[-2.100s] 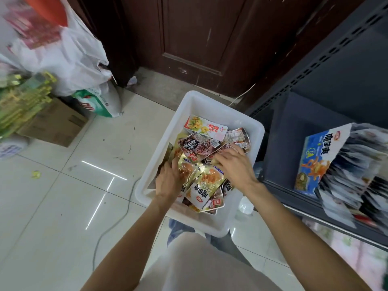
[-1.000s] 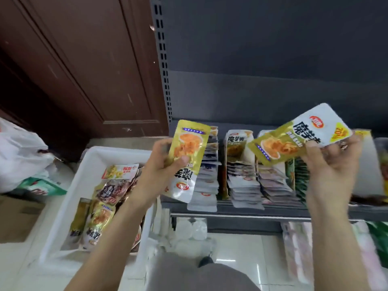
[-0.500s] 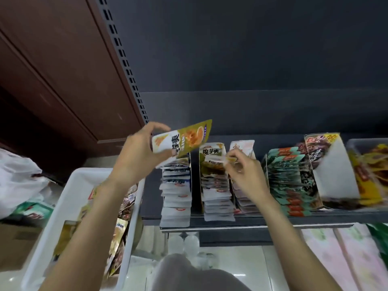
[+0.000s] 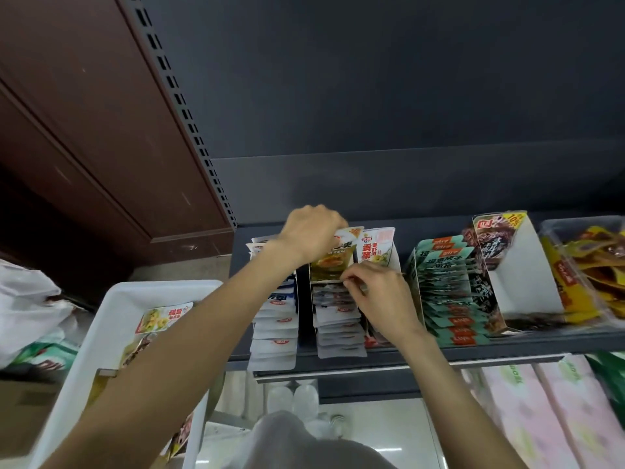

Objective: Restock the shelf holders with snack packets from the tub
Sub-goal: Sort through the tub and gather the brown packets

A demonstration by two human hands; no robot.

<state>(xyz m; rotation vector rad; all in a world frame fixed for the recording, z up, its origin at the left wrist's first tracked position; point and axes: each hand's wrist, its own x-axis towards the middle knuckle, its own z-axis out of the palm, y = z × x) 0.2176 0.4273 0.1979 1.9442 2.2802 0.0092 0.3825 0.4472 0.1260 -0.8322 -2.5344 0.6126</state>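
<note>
L hand [image 4: 313,233] gripped top of yellow packet [image 4: 329,264], upright at back of mid holder [image 4: 338,319] on shelf [image 4: 439,352]. R hand [image 4: 375,289] pinched its lower edge w/ fingertips. Tub [image 4: 101,326] sat lower left, well apart.

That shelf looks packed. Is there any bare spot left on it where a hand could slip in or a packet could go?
A dark gap runs between the left white packet row and the middle row where both hands work. The white carton further right looks mostly hollow at its front. Elsewhere it is crowded: the teal packets fill their holder, and the clear tray is heaped.
</note>
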